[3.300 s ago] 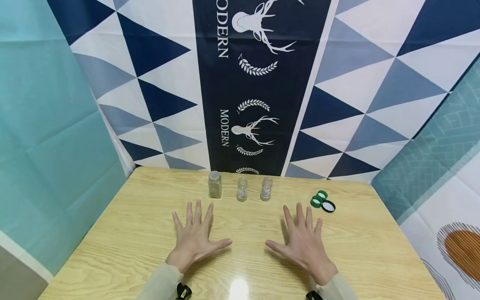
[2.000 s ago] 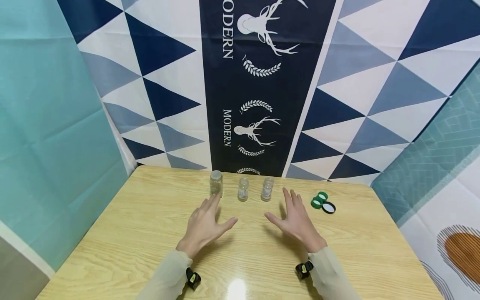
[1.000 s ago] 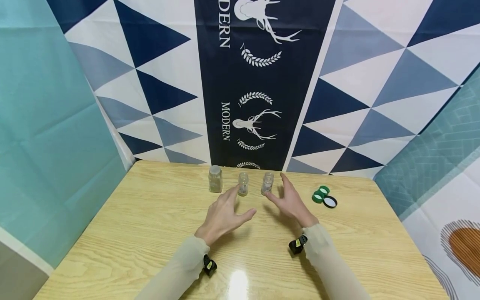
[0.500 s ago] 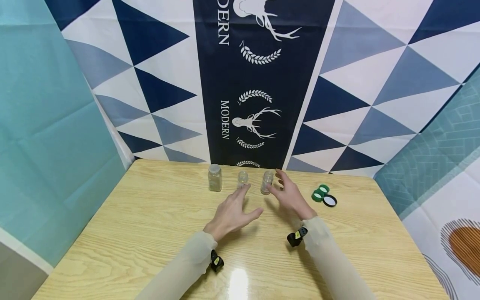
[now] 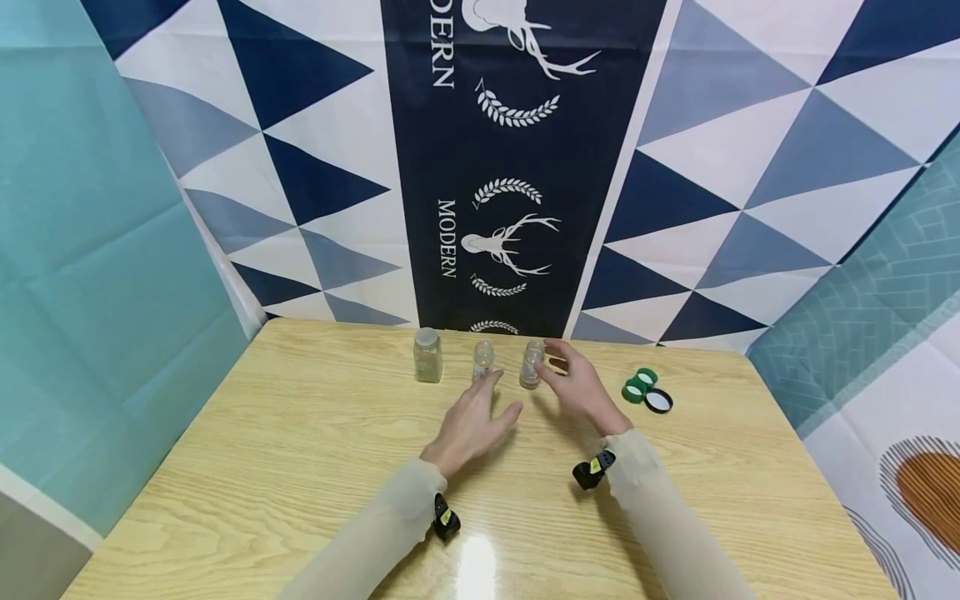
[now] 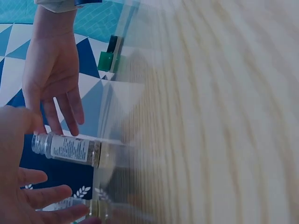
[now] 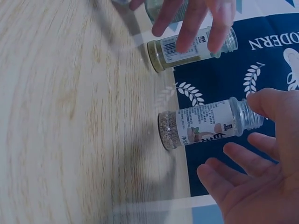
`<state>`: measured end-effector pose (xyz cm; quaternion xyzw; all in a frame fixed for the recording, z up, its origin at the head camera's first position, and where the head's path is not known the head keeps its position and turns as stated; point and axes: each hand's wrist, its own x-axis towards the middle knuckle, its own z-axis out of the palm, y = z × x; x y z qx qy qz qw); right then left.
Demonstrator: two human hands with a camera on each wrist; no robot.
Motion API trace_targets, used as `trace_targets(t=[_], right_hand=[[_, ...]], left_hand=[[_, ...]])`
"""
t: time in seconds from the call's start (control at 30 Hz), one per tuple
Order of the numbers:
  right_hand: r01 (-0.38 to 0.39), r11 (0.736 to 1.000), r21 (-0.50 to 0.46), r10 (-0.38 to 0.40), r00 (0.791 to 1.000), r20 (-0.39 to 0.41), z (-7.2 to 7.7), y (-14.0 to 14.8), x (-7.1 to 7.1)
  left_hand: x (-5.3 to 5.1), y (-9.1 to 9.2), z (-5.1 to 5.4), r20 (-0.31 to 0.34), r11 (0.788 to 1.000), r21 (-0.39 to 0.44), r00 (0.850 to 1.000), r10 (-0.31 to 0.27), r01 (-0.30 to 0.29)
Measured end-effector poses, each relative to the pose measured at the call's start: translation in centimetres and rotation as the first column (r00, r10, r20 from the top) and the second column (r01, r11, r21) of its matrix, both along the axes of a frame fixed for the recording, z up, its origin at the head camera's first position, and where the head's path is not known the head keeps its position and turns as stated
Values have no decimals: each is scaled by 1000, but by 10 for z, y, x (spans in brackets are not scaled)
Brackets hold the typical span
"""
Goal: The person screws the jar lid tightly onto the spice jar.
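Observation:
Two small uncapped glass spice jars stand upright near the table's back edge. At the right jar (image 5: 532, 367), my right hand (image 5: 579, 390) is spread around its right side. In the right wrist view this jar (image 7: 205, 122) shows pale grains and a printed label; the thumb is at its neck, the other fingers stand apart from the glass. My left hand (image 5: 468, 423) reaches toward the middle jar (image 5: 483, 352), fingers extended, partly covering it. The right wrist view shows brownish-green powder in the middle jar (image 7: 169, 49); whether the fingers touch it I cannot tell.
A larger square glass jar (image 5: 428, 358) with a greyish top stands left of the two. Two green caps (image 5: 633, 391) and a black-rimmed cap (image 5: 658, 401) lie at the right. Patterned cloth (image 5: 525, 167) hangs behind the wooden table (image 5: 300, 467).
From spread above the table, both hands have moved forward to the jars. My left hand has shifted right toward the middle jar; my right hand has come around the right jar. The jars have not moved.

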<state>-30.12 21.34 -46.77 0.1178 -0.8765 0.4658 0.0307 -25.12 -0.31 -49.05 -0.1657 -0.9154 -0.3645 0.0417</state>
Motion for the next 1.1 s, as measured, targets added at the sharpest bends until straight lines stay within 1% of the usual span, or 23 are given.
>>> trace_targets(t=[0.2, 0.3, 0.43, 0.5, 0.6, 0.73, 0.83, 0.93, 1.1], right_hand=[[-2, 1000, -28, 2, 1000, -3, -2, -2, -3], [1, 1000, -21, -2, 1000, -8, -3, -3, -4], [7, 1000, -14, -7, 1000, -21, -3, -3, -5], [9, 1000, -20, -9, 999, -35, -3, -3, -6], [7, 1000, -23, -8, 999, -51, -3, -3, -7], [11, 1000, 10, -11, 999, -40, -2, 4, -7], [18, 1000, 25, -17, 999, -44, -2, 8, -8], [20, 1000, 21, -19, 998, -57, -5, 6, -9], [19, 1000, 12, -18, 998, -59, -8, 2, -9]], left_hand=[[-7, 5, -3, 15, 994, 108, 1000, -2, 1], [-11, 7, -4, 28, 987, 162, 1000, -4, -1], [-16, 8, -5, 46, 977, 211, 999, 4, -13], [-19, 9, -7, 51, 976, 218, 999, 5, -16], [-22, 12, -11, 39, 974, 226, 999, -4, -5], [-25, 20, -14, 16, 974, 224, 1000, -25, 21], [-26, 23, -15, 9, 976, 214, 999, -32, 30], [-27, 21, -15, 0, 978, 203, 999, -38, 37], [-27, 18, -16, 6, 979, 196, 998, -60, 58]])
